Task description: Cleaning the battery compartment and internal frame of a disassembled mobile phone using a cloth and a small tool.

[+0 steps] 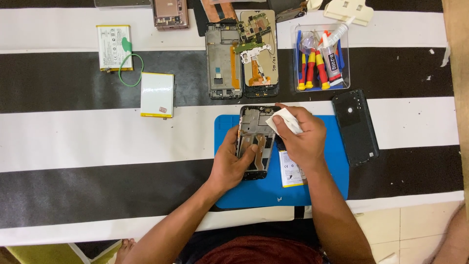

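Head view, looking straight down on a black-and-white striped table (97,146). An opened phone (255,141) lies on a blue mat (322,190) near the table's front edge, inner frame facing up. Its long axis runs front to back, away from the person; the end with what looks like the camera cut-out points to the far edge, though glare makes that hard to confirm.

Left hand (231,164) is closed on the phone's left side, thumb lying across the frame, pinning it to the mat. Right hand (300,137) pinches a folded white wipe (286,120) against the phone's upper right corner.

Wiping well here calls for a firm left-hand hold, light strokes along the frame, and keeping the wipe away from loose flex strips.

A flat battery (290,173) lies on the mat just right of the phone, partly under the right wrist. A black back cover (355,127) overlaps the mat's right edge. More phone frames (242,58) and a clear tray of screwdrivers (320,58) sit toward the far edge; two batteries (157,95) lie to the left.
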